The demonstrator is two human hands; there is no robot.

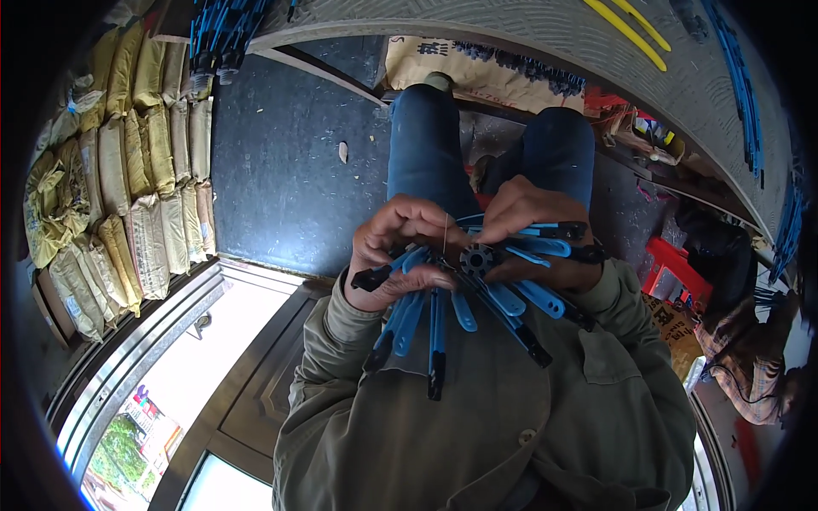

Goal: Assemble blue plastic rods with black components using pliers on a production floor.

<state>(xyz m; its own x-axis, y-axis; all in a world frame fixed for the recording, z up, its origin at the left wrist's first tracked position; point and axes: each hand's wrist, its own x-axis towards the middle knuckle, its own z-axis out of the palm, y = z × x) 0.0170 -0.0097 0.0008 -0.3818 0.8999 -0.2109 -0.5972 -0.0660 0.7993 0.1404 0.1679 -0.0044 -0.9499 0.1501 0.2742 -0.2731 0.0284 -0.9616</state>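
Observation:
Above my lap, a round black slotted hub (477,260) sits between my two hands, with several blue strips (464,312) with black ends fanning out around it. My left hand (396,243) curls in from the left, its thumb and fingers closed around blue strips close to the hub. From the right my right hand (532,217) holds the hub's side, thumb and fingers pressed against it and the strips behind. A thin pale line, perhaps wire or thread, runs up beside the left fingertips. The palms and the strips' inner ends are partly hidden.
A grey patterned tabletop (511,21) curves across the far side, with blue strips (226,34) and yellow strips (630,34) on it. Stacked sacks (141,153) line the left wall. A red plastic stool (677,268) stands at the right, by another person's sleeve (741,375).

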